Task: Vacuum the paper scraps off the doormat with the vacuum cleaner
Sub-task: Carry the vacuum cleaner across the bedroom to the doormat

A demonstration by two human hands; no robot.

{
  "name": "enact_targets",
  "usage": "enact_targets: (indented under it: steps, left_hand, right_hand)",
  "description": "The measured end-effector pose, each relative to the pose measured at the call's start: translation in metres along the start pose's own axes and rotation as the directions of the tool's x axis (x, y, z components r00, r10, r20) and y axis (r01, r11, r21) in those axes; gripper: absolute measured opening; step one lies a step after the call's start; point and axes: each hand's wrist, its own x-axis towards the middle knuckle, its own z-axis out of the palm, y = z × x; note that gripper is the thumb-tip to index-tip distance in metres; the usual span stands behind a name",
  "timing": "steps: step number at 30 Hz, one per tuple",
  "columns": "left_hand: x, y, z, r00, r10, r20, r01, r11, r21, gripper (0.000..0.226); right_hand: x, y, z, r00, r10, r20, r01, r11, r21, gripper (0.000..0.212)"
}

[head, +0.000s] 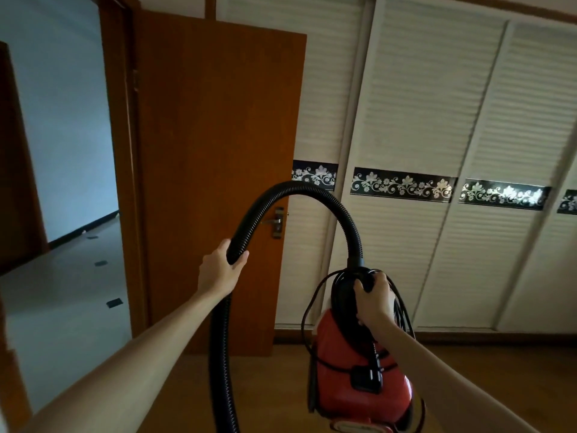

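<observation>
Vacuum cleaner [340, 398]: 1, in right hand [373, 300]; 1 hose [299, 187], left hand [218, 270].

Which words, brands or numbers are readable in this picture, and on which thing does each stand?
No text is readable.
Vacuum cleaner: the pale plate at its lower end bears marks too blurred to read.
Wardrobe bands: flower ornament only, no letters.
</observation>
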Motion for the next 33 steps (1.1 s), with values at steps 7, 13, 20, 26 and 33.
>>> enact_targets:
  steps: [7,13,20,26,33]
  left_hand:
    - [0.113,-0.015,0.085,0.998,0.041,0.055,-0.039,0.999,-0.031,0.036]
    - [0.179,-0.013,0.166,0.996,0.037,0.081,-0.034,0.999,-0.043,0.037]
    - [0.255,-0.004,0.277,0.993,0.058,0.106,-0.054,0.998,-0.038,0.038]
    - [0.325,0.033,0.386,0.990,0.106,0.098,-0.100,0.993,-0.060,0.035]
    - [0.390,0.064,0.486,0.991,0.079,0.106,-0.065,0.990,-0.125,0.026]
  right_hand:
    - [0.108,0.010,0.028,0.997,0.034,-0.076,-0.032,0.999,0.031,0.023]
    - [0.189,0.034,0.036,0.992,0.049,-0.114,-0.049,0.999,0.003,0.024]
    - [0.309,0.082,0.037,0.985,0.096,-0.145,-0.098,0.995,-0.013,0.017]
    - [0.423,0.112,0.020,0.983,0.067,-0.171,-0.070,0.997,-0.011,0.015]
    - [0.524,0.142,-0.009,0.971,0.026,-0.237,-0.034,0.999,-0.029,0.012]
